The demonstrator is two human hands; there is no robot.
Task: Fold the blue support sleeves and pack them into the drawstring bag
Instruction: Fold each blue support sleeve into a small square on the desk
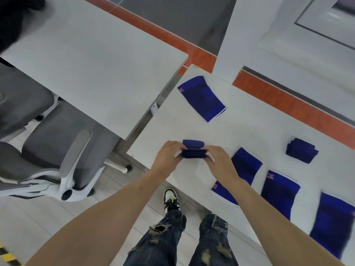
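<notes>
Nearest to you, along the right edge of the worktop [192, 120], three blue sleeves lie flat and unfolded in a row: one at the far right [334, 223], one beside it with an orange mark at its top [279, 194], and one partly hidden under your right forearm [245, 166]. They seem laid out side by side so that you can take them one after another.

A little further, your left hand [167, 157] and your right hand [219, 160] hold one folded sleeve [193, 149] between them, just above the worktop near its left edge. The grip of each hand is closed: the fingers curl around one end of the bundle and press the layers together. I judge that you hold it from both ends so that the elastic cloth does not spring open again.

To the right and further away, a sleeve already folded into a small bundle [301, 150] rests alone on the worktop, well apart from your hands. Furthest, one more flat sleeve [201, 97] lies near the far corner.

About containers: no drawstring bag shows in this view, so I cannot tell where it is or what it holds. The folding looks about one third done, and the packing is not yet started as far as one can see.
</notes>
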